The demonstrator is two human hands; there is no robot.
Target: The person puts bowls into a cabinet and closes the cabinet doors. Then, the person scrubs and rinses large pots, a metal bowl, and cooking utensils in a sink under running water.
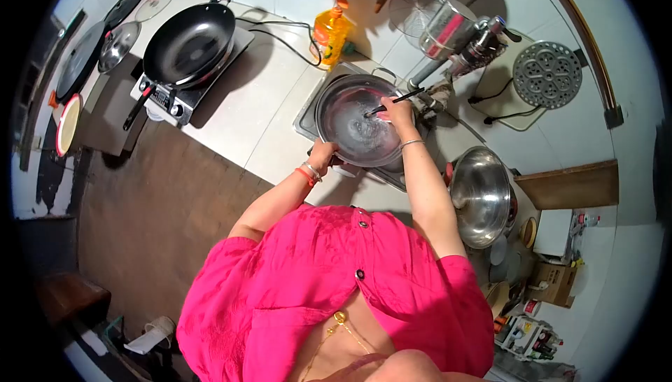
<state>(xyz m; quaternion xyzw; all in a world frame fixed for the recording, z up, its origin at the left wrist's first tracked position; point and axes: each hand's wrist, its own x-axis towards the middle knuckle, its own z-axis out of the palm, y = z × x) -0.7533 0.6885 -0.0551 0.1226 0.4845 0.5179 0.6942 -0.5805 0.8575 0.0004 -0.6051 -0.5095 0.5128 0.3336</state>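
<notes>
A wide round metal pan [336, 126] with some water and foam in it rests over the sink [306, 117]. At the pan's near left edge my left hand [323, 156] is closed round its handle, which is mostly hidden. My right hand [399, 115] is over the right part of the pan, its fingers closed on a thin dark utensil [413, 94] whose lower end reaches into the pan. Something pinkish shows under the right fingers, too small to make out. The faucet [427, 73] stands just beyond the right hand.
A black wok [190, 43] sits on a stove [168, 105] at the left. An orange detergent bottle [330, 36] stands behind the sink. To the right are a large steel basin [480, 196] and a wooden board [570, 185]. Cookware hangs on the wall.
</notes>
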